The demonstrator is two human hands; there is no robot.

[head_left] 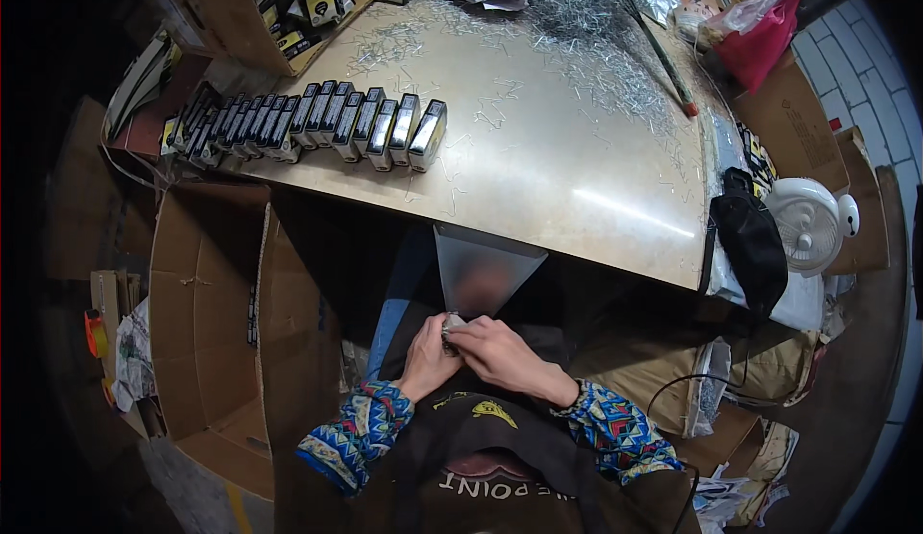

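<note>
Head view: boxes [317, 125] beside staples [577, 44].

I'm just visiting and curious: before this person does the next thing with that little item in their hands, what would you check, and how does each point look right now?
1. Both hands on the item: ok. The left hand and right hand pinch a small silvery object together over the lap.
2. What the object is exactly: cannot tell, it is mostly covered by fingers.
3. Metal chute at the table edge right above the hands: ok, nothing blocks it.
4. Row of small dark boxes standing in line on the metal tabletop: ok.
5. Loose metal staples spread across the tabletop: not ok, untidy.
6. Open cardboard box on the left side: ok, within reach.
</note>
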